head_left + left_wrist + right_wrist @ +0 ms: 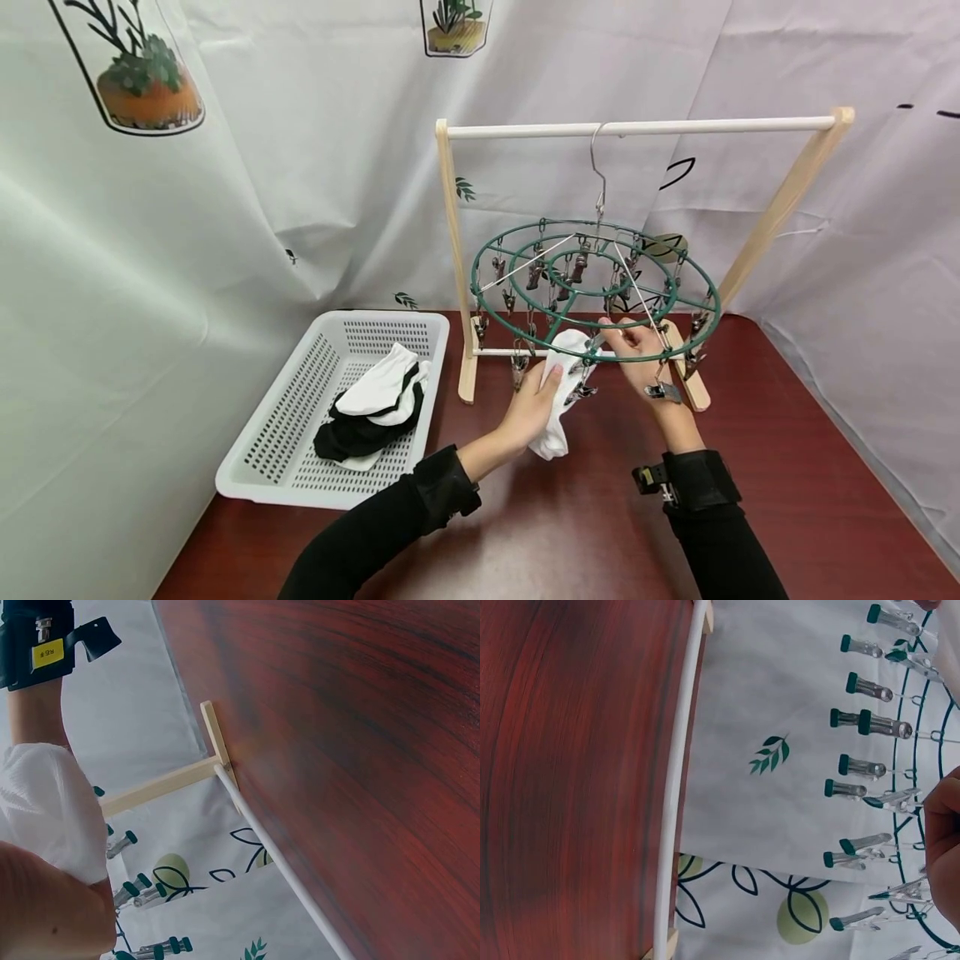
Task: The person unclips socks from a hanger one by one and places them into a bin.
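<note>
A white sock [552,429] hangs from my left hand [528,408], gripped between thumb and fingers below the front of a round green clip hanger [637,359]. In the left wrist view the sock [56,814] bulges beside the hand. My right hand [637,354] is raised under the hanger's front rim, its thumb and fingertips pinching a metal clip [596,341] at the sock's upper end. At the right edge of the right wrist view, that hand [945,847] shows only in part, near several clips with green tips [862,765].
The hanger hooks onto the white bar [525,131] of a wooden-legged stand [453,217]. To the left, a white perforated basket [262,417] holds black and white socks [382,387]. Both stand on a dark red table [540,533], with a patterned white cloth [360,150] behind.
</note>
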Demonstrator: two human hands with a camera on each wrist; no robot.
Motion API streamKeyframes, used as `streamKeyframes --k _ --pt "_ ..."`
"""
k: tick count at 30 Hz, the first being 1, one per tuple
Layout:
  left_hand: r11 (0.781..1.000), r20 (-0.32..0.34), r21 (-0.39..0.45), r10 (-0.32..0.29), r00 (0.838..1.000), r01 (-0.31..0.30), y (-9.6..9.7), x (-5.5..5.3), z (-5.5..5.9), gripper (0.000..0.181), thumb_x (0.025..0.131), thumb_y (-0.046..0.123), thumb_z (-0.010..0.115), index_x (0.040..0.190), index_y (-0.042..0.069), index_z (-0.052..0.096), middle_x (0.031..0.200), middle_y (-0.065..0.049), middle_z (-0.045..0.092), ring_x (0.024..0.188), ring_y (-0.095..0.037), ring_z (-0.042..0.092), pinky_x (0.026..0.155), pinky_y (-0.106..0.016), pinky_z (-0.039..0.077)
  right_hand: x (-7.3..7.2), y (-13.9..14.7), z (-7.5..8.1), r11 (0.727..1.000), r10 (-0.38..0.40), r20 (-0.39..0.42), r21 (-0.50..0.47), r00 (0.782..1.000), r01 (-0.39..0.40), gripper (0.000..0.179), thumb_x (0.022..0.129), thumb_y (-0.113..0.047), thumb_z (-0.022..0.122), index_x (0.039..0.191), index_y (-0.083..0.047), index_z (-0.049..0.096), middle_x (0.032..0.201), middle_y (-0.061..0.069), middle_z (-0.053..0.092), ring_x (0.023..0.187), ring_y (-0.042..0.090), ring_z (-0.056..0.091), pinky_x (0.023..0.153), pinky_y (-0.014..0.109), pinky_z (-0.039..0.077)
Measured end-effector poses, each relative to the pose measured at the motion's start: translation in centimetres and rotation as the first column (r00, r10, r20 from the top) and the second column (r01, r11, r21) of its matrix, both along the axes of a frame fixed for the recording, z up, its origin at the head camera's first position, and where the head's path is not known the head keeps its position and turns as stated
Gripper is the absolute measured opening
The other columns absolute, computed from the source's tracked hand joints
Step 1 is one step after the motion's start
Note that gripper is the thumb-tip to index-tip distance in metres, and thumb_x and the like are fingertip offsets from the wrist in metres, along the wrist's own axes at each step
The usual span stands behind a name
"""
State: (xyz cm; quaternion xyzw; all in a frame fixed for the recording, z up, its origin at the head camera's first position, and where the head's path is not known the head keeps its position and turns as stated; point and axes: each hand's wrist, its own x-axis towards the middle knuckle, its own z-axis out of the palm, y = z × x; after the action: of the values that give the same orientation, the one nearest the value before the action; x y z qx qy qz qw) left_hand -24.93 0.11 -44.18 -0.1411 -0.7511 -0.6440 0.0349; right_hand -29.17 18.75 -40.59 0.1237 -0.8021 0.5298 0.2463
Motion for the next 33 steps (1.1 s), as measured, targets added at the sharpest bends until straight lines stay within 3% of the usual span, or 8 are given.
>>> streamKeyframes --k 5,9,13,16,24,29,33 --pt "0.998 0.032 -0.039 0.041 0.999 -0.039 -0.2 0.3 0.3 0.037 0.115 0.023 0.049 0.136 -0.005 0.063 0.112 -0.017 0.070 0.094 -0.017 0.062 0.090 -0.038 0.053 -0.2 -0.6 -0.3 1.000 -0.030 -0.093 -0.010 0.995 0.029 0.049 0.105 -0.010 0.065 0.063 -0.005 0.041 0.058 -0.008 0.029 0.054 0.007 0.027 0.057 0.027 0.025" --pt "0.996 0.053 -0.066 0.066 0.996 -0.062 -0.5 0.7 0.5 0.040 0.115 0.026 0.049 0.138 -0.005 0.062 0.117 -0.019 0.070 0.102 -0.023 0.064 0.095 -0.044 0.054 -0.4 -0.8 -0.2 0.995 -0.101 -0.152 -0.015 0.983 0.100 0.050 0.103 -0.008 0.067 0.060 -0.006 0.042 0.055 -0.012 0.030 0.052 0.005 0.026 0.055 0.025 0.023" --pt "0.996 0.047 -0.067 0.066 0.997 -0.062 -1.1 1.1 0.8 0.037 0.114 0.024 0.050 0.125 -0.007 0.067 0.105 -0.016 0.068 0.099 -0.020 0.061 0.094 -0.042 0.053 -0.6 -0.6 -0.2 0.988 -0.151 -0.187 -0.002 0.971 0.154 0.049 0.101 -0.007 0.068 0.059 -0.006 0.043 0.055 -0.013 0.030 0.052 0.002 0.026 0.054 0.024 0.021" --pt "0.998 0.031 -0.041 0.043 0.999 -0.041 -1.9 1.5 1.4 0.033 0.114 0.021 0.052 0.116 -0.007 0.069 0.094 -0.010 0.065 0.089 -0.015 0.057 0.085 -0.035 0.052 -0.7 -0.3 -0.2 0.990 -0.141 -0.165 0.004 0.976 0.143 0.048 0.101 -0.006 0.068 0.060 -0.006 0.043 0.056 -0.012 0.031 0.052 0.001 0.027 0.053 0.023 0.022" --pt "0.999 -0.024 0.017 0.029 0.999 -0.028 -5.1 2.2 4.7 0.031 0.115 0.018 0.050 0.122 -0.007 0.067 0.093 -0.008 0.066 0.083 -0.010 0.057 0.075 -0.025 0.050 -0.5 0.0 0.0 0.999 -0.022 -0.035 -0.035 0.999 0.021 0.048 0.108 -0.010 0.062 0.064 -0.003 0.042 0.057 -0.008 0.030 0.050 0.006 0.026 0.053 0.024 0.025" --pt "0.998 -0.030 0.019 0.058 0.998 -0.058 -7.5 2.0 7.0 0.030 0.115 0.019 0.050 0.116 -0.006 0.067 0.089 -0.006 0.063 0.079 -0.011 0.056 0.071 -0.025 0.049 -0.7 -0.2 0.1 1.000 -0.010 -0.033 -0.027 0.999 0.009 0.049 0.106 -0.008 0.063 0.064 0.000 0.040 0.057 -0.009 0.028 0.051 0.005 0.026 0.054 0.024 0.025" --pt "0.996 -0.012 0.017 0.088 0.996 -0.088 -9.9 1.7 8.5 0.031 0.115 0.019 0.049 0.122 -0.007 0.065 0.090 -0.008 0.064 0.075 -0.011 0.056 0.066 -0.024 0.049 -0.8 -0.4 0.1 0.999 -0.034 -0.027 0.011 0.999 0.034 0.050 0.106 -0.010 0.064 0.063 -0.003 0.039 0.057 -0.009 0.027 0.051 0.005 0.025 0.053 0.025 0.024"
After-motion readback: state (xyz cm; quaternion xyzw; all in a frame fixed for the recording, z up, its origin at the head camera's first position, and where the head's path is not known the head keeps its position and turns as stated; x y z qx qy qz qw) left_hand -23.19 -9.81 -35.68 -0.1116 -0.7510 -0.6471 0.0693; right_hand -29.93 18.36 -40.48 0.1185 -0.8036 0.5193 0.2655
